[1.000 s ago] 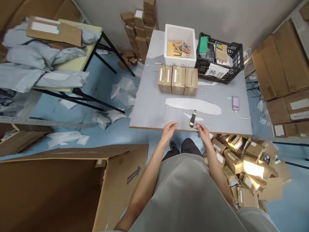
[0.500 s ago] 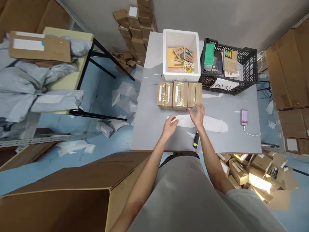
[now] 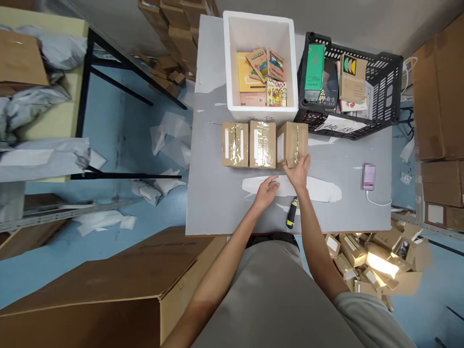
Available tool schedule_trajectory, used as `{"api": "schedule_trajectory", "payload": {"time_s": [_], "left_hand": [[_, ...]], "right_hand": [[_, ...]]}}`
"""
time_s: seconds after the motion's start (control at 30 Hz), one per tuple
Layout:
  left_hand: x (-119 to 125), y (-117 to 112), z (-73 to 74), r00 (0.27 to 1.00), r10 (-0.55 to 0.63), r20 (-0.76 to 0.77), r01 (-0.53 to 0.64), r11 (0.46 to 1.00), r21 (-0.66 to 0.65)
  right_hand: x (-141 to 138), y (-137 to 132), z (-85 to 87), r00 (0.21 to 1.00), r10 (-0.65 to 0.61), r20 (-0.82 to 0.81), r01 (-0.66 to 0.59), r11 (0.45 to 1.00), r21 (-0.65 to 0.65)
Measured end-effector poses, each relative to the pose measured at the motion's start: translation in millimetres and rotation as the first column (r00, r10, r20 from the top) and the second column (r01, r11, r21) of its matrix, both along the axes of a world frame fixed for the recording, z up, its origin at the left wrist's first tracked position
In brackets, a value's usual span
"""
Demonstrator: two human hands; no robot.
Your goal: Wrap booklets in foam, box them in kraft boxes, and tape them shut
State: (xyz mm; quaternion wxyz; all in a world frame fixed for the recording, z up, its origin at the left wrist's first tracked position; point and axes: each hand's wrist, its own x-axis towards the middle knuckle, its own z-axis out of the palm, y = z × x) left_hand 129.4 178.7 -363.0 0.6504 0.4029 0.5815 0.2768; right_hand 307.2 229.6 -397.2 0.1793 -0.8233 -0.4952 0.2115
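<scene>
Three taped cardboard boxes stand in a row on the grey table (image 3: 213, 203): a left box (image 3: 235, 145), a middle box (image 3: 263, 145) and a right box (image 3: 296, 142). My right hand (image 3: 298, 175) grips the near end of the right box, thumb at its left corner and fingers at its right. That box is turned a little, so its left side with a white label shows. My left hand (image 3: 267, 193) is empty, fingers apart and slightly bent, over a white paper strip (image 3: 322, 188). A black and yellow utility knife (image 3: 291, 213) lies between my forearms.
Behind the boxes stand a white foam box (image 3: 261, 114) with booklets and a black plastic crate (image 3: 387, 92) with books. A phone (image 3: 369, 177) on a cable lies at the right. A large open carton (image 3: 108, 270) stands front left; discarded boxes (image 3: 357, 251) lie front right.
The right box has shifted right, away from the middle one, and turned under my right hand. My left hand has moved slightly right. The camera view has shifted closer to the table.
</scene>
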Motion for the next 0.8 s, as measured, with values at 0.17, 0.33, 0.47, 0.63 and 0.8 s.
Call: {"api": "schedule_trajectory", "payload": {"time_s": [0.17,0.33,0.47,0.63,0.8], "left_hand": [[-26,-32,3.7,0.999,-0.046,0.024,0.046,0.999,-0.019],[-74,-62,0.6,0.999,-0.038,0.001,0.038,0.999,-0.017],[-119,-85,-5.4,1.000,0.007,-0.011,-0.008,0.999,-0.045],[-164,-103,-9.6,0.991,0.130,-0.015,-0.130,0.991,-0.008],[-186,-115,-13.8,0.986,0.105,-0.129,-0.084,0.984,0.156]], "right_hand": [[24,-21,16.8,0.989,-0.146,-0.032,0.149,0.982,0.118],[11,-116,59.0,0.970,-0.228,-0.081,0.240,0.950,0.201],[-21,-208,83.6,0.982,-0.167,-0.088,0.183,0.958,0.219],[-67,-268,86.4,0.987,0.155,-0.035,-0.147,0.975,0.168],[-100,-265,79.2,0.792,0.610,-0.021,-0.607,0.791,0.073]]}}
